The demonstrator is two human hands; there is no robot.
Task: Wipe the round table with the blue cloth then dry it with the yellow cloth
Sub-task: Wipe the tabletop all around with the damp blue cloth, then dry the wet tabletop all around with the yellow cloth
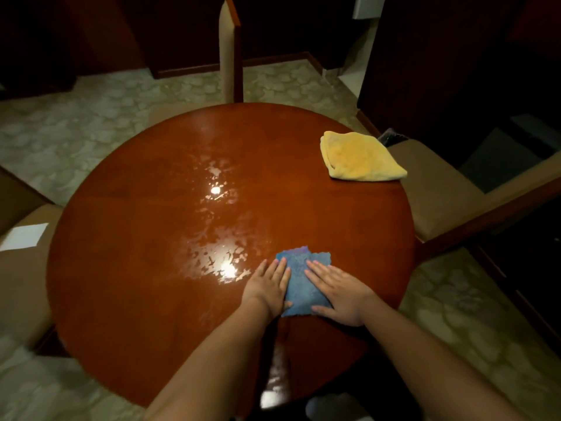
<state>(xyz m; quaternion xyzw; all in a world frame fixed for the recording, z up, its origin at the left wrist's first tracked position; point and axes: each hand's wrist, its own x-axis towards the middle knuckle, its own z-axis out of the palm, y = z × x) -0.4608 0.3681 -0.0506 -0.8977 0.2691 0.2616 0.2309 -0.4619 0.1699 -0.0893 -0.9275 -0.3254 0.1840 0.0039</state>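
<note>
On the near right part of the round, glossy reddish-brown wooden bench (127,244): one folded blue microfibre cloth (299,279), lying flat, its frayed far edge pointing away from the person. Left hand (268,287), fingers straight and together, palm down, pressing the cloth's left edge, partly on the bare wood. Right hand (337,288), fingers straight and slightly spread, palm down, flat on the cloth's right side. Cloth lies between and under both hands; neither hand curls round it. Wet, shiny streaks (218,238) run across the middle of the bench, just left of and beyond the cloth. Folded yellow terry cloth (359,156): far right edge of the bench, well apart from both hands. Beige padded chairs (440,192) stand around the bench on a pale patterned carpet (60,132).
</note>
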